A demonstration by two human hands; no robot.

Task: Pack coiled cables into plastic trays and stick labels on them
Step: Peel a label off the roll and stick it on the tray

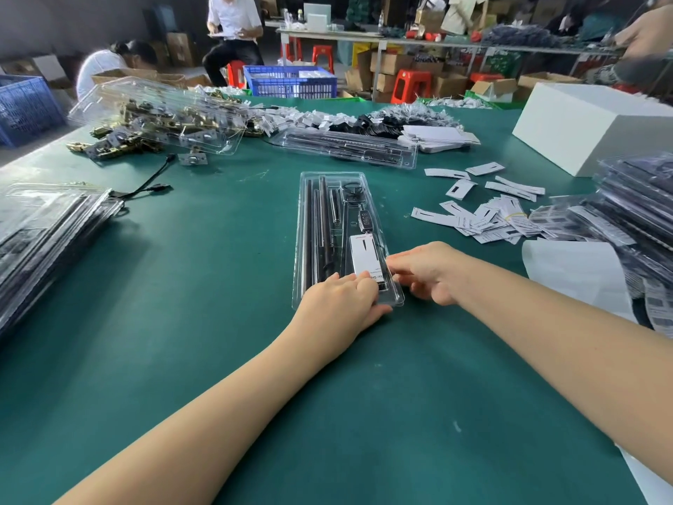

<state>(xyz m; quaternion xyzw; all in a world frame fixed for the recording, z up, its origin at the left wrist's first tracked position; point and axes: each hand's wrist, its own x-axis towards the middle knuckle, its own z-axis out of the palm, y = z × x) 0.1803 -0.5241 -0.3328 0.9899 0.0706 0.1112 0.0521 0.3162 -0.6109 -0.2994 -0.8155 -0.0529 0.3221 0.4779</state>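
Observation:
A long clear plastic tray (309, 220) lies lengthwise on the green table in front of me. It holds black rods, a coiled cable (351, 189), a small black controller (364, 218) and a white label card (364, 255). My left hand (340, 304) rests on the tray's near end, its fingertips on the near edge of the white card. My right hand (428, 273) touches the tray's near right rim, fingers curled against the plastic edge.
Loose white labels (484, 213) are scattered to the right. Stacks of packed trays stand at the left (47, 227) and right (633, 209). Another filled tray (349, 147) lies further back, with metal parts (153, 125), a white box (597, 122) and other people beyond.

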